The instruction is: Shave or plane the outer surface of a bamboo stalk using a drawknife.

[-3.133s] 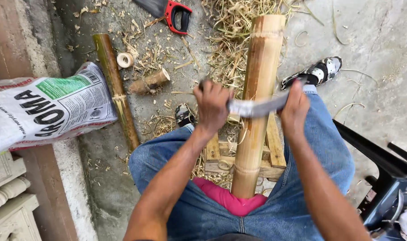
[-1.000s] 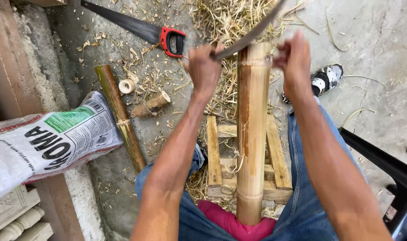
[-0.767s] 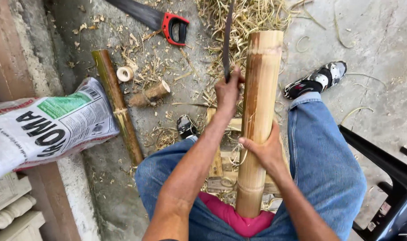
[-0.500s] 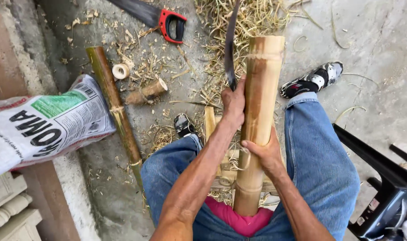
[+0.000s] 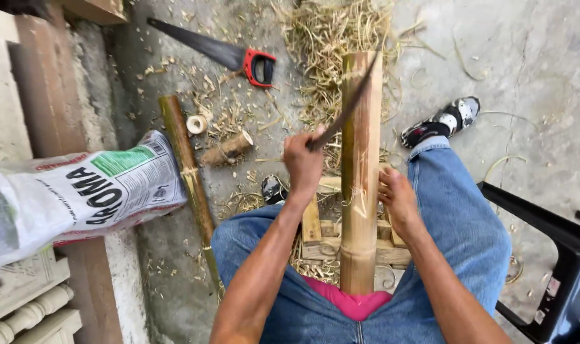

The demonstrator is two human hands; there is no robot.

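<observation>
A thick yellow bamboo pole (image 5: 360, 159) stands between my knees, leaning away from me over a small wooden frame (image 5: 315, 229). My left hand (image 5: 304, 164) is shut on the handle of a long dark knife (image 5: 348, 105), whose blade slants up across the pole's upper part. My right hand (image 5: 398, 202) rests against the pole's right side, fingers curled on it, about halfway up. I wear blue jeans and sit low.
A thinner green-brown bamboo pole (image 5: 189, 185), a cut bamboo stub (image 5: 226, 148) and a small ring (image 5: 196, 124) lie on the concrete at left. A red-handled hand saw (image 5: 229, 56) lies farther off. Shavings (image 5: 328, 32) pile ahead. A printed sack (image 5: 80, 194) sits left, a dark chair (image 5: 557, 255) right.
Earlier both hands drew the knife along the pole. Since then my right hand left the blade and dropped to the pole's side; my left hand alone tilted the knife across the pole.
</observation>
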